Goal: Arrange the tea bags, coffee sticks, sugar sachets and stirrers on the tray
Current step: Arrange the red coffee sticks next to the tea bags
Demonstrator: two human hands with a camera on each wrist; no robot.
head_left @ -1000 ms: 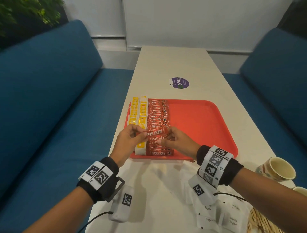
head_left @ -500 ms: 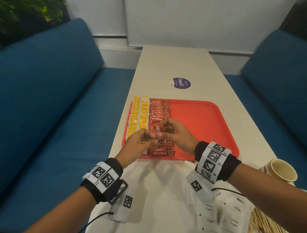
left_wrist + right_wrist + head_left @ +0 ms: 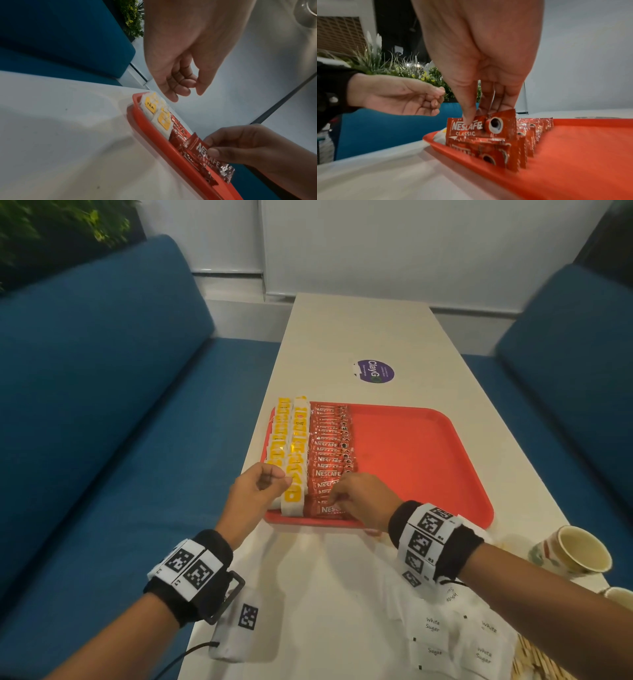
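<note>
A red tray (image 3: 428, 474) lies on the white table. Two columns of yellow-tagged tea bags (image 3: 291, 450) fill its left side, with a row of red coffee sticks (image 3: 330, 446) beside them. My right hand (image 3: 334, 501) pinches one coffee stick (image 3: 479, 125) by its top edge with thumb and fingers, standing it at the near end of that row. The left wrist view shows the same coffee stick (image 3: 205, 152) tilted over the tray's near rim. My left hand (image 3: 274, 482) hovers over the near tea bags, fingers loosely curled, holding nothing.
White sugar sachets (image 3: 455, 638) and wooden stirrers (image 3: 534, 659) lie on the table at the near right. A paper cup (image 3: 572, 553) stands right of the tray, a second cup (image 3: 620, 597) at the frame edge. Blue sofas flank the table; a purple sticker (image 3: 375, 370) lies beyond the tray.
Both hands held the coffee stick above the row. My left hand has let go and drawn back left; my right hand has brought the stick down to the row's near end.
</note>
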